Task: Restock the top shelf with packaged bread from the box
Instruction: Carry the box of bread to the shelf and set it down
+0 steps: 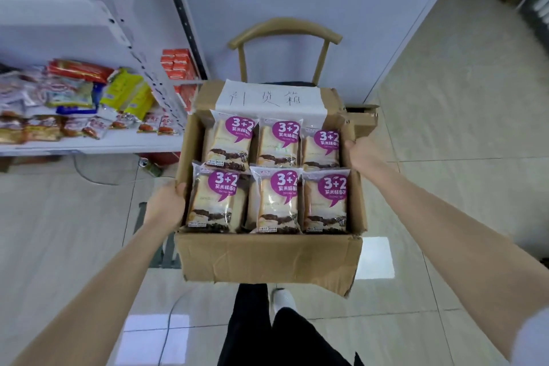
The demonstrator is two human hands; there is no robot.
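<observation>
White shelf [89, 145] at left carries mixed snacks. Our left hand [166, 202] curls over the left wall of the cardboard box [267, 255]. Six bread packs [276, 199] lie inside in two rows. Our right hand [361, 154] grips the right wall. Step, we judge: carrying stock. Next: rest the box, free one hand.

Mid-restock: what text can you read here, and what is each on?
"3+2": purple bubble on each of the six bread packs in the box.
"紫米味面包": same bubble, under the number.
"货箱", after a first character I cannot make out: handwritten on the paper label on the box's far flap.
Small print on the packs and the shelf goods: too blurred.
</observation>
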